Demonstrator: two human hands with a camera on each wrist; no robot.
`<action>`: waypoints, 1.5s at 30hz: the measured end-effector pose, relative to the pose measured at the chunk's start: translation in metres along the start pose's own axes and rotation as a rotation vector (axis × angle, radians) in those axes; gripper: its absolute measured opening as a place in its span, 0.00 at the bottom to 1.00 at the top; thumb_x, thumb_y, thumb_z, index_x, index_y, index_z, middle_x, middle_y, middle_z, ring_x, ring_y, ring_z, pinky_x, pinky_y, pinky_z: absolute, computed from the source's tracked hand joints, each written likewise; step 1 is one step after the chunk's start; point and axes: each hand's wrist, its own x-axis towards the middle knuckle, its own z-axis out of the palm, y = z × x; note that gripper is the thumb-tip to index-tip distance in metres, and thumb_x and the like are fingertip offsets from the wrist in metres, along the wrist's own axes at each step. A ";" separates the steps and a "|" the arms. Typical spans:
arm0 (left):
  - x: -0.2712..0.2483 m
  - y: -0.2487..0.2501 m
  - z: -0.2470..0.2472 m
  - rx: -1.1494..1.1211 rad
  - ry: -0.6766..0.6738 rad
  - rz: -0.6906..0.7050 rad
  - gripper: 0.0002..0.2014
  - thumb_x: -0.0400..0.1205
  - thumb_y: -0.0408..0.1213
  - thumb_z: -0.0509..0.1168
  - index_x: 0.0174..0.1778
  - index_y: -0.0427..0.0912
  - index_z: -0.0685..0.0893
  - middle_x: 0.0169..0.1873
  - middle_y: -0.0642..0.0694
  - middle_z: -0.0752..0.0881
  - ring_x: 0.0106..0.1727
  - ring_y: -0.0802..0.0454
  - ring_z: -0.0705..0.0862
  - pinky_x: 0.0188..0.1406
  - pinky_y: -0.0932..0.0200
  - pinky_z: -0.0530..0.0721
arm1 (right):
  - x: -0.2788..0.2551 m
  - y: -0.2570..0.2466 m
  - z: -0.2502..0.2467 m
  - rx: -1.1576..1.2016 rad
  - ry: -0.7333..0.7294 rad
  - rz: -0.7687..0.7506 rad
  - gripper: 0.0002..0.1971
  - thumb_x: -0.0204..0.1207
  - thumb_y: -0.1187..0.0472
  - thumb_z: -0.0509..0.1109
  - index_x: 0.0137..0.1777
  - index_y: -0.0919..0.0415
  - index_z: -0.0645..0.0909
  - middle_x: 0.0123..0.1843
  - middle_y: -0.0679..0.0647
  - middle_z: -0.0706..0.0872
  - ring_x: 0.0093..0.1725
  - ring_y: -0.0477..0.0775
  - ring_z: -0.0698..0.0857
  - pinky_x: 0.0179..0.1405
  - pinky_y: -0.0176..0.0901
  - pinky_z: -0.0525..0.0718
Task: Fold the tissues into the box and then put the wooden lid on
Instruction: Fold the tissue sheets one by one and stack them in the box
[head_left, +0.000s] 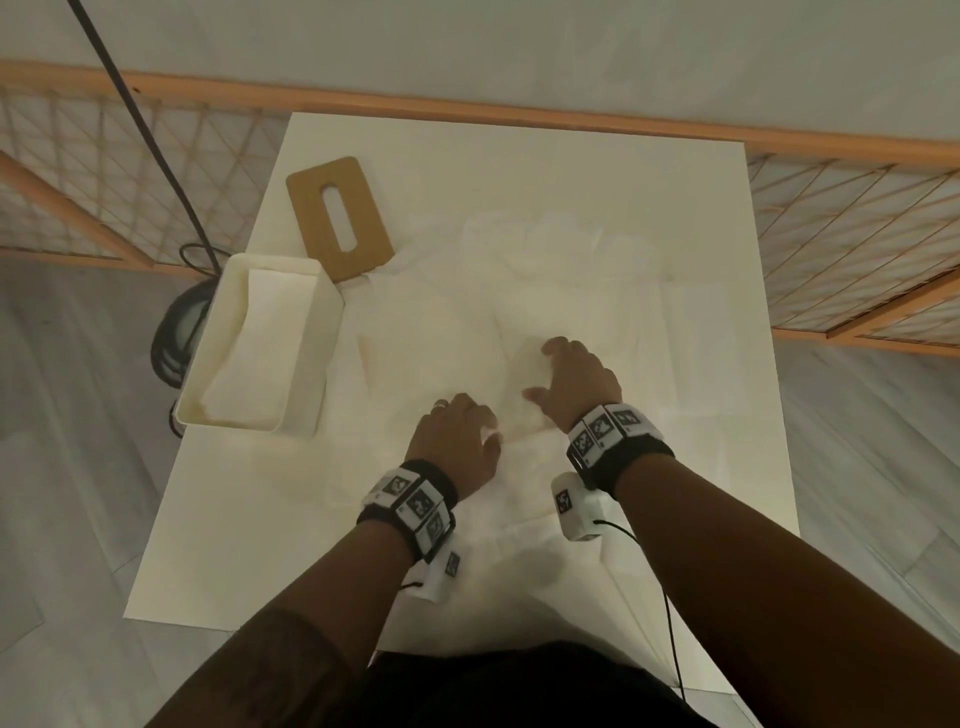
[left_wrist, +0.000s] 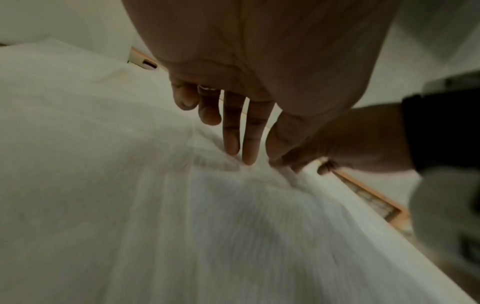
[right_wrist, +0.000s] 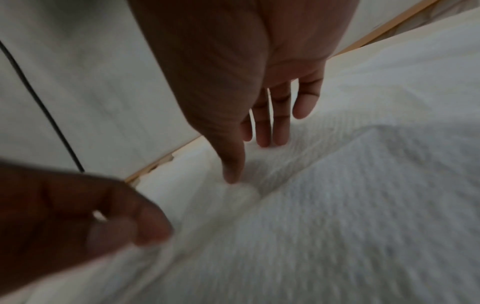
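Clearly mid-fold: left hand (head_left: 457, 441) and right hand (head_left: 576, 379) down on the tissues (head_left: 545, 291) spread across the table (head_left: 208, 545) at frame centre, fingers (left_wrist: 250, 144) straight and slightly spread, gripping nothing. Box (head_left: 260, 343) and wooden lid (head_left: 337, 218) waiting upper left. Next, probably: gather the sheet, fold narrower, carry to box.

Both forearms were bare, no sleeves. Left hand (head_left: 457, 441) wore pale ring (head_left: 440, 405) near finger base, which finger unclear. Behind fingers, each wrist carried black band (head_left: 631, 457) topped with white blocks bearing black square markers (head_left: 418, 504). White camera box (head_left: 576, 506) hung under right wrist, thin black cable (head_left: 670, 613) trailing. Dark garment (head_left: 519, 686) covered torso.
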 end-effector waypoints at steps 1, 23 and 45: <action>0.008 -0.001 -0.007 -0.028 0.016 -0.030 0.13 0.86 0.48 0.62 0.62 0.50 0.85 0.62 0.48 0.81 0.63 0.44 0.79 0.65 0.49 0.78 | 0.002 0.000 0.000 -0.010 -0.006 0.010 0.25 0.78 0.50 0.77 0.72 0.51 0.75 0.68 0.50 0.82 0.66 0.56 0.83 0.66 0.55 0.80; 0.093 -0.015 -0.082 -1.056 -0.177 -0.253 0.17 0.77 0.41 0.78 0.62 0.43 0.91 0.60 0.41 0.91 0.66 0.38 0.86 0.73 0.45 0.80 | -0.019 0.024 -0.053 0.573 0.295 -0.404 0.23 0.82 0.63 0.75 0.58 0.26 0.80 0.70 0.46 0.80 0.69 0.42 0.79 0.63 0.33 0.79; 0.030 -0.038 -0.091 -1.201 -0.024 -0.154 0.05 0.80 0.39 0.74 0.50 0.51 0.94 0.49 0.45 0.91 0.42 0.50 0.82 0.45 0.55 0.77 | -0.027 0.023 -0.082 1.021 -0.194 -0.033 0.14 0.86 0.58 0.71 0.69 0.61 0.83 0.55 0.54 0.93 0.46 0.47 0.94 0.39 0.33 0.88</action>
